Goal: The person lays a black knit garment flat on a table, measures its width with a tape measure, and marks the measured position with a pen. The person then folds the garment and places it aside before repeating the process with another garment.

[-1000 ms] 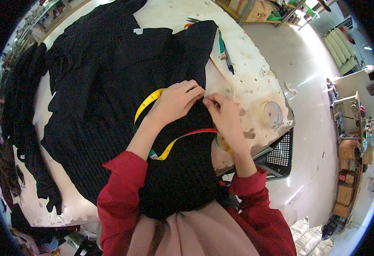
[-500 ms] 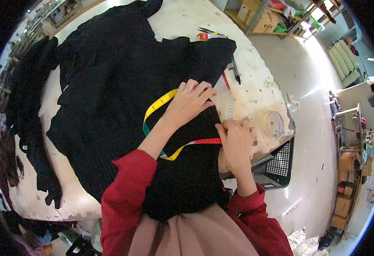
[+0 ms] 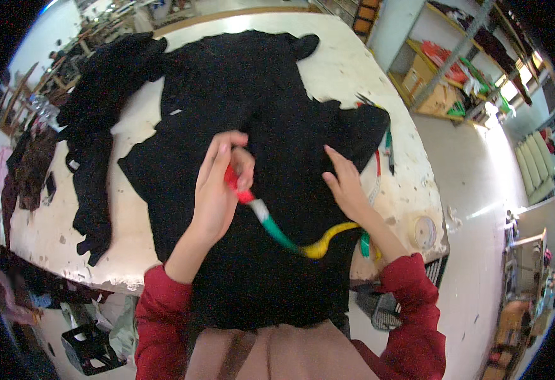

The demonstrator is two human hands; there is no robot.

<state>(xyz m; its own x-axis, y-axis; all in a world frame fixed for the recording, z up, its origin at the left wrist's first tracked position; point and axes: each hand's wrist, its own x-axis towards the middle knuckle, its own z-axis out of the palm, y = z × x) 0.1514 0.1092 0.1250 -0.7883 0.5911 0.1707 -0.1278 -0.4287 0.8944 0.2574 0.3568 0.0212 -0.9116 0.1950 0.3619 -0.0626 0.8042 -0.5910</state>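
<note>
A large black piece with an irregular, hide-like outline [image 3: 227,95] lies spread on the white table [image 3: 394,237]; whether it is leather or cloth I cannot tell. My left hand [image 3: 211,190], raised over its middle, has its fingers curled round the red part of a tape measure [image 3: 283,240]. From there the multicoloured tape loops through green and yellow toward the table's right edge, passing behind my right forearm. Near the piece's right edge my right hand [image 3: 350,193] hovers with fingers spread, holding nothing.
A roll of tape [image 3: 423,232] sits at the table's right side. Farther back lie scissors [image 3: 367,100] and a slim dark tool [image 3: 389,152]. Another dark piece [image 3: 94,183] lies on the left. A black basket [image 3: 382,309] stands below the right corner, shelving [image 3: 458,57] beyond.
My left hand has moved left and now grips the tape measure's red part. My right hand has lifted off the table edge, fingers spread. The view has shifted, showing more of the far table.
</note>
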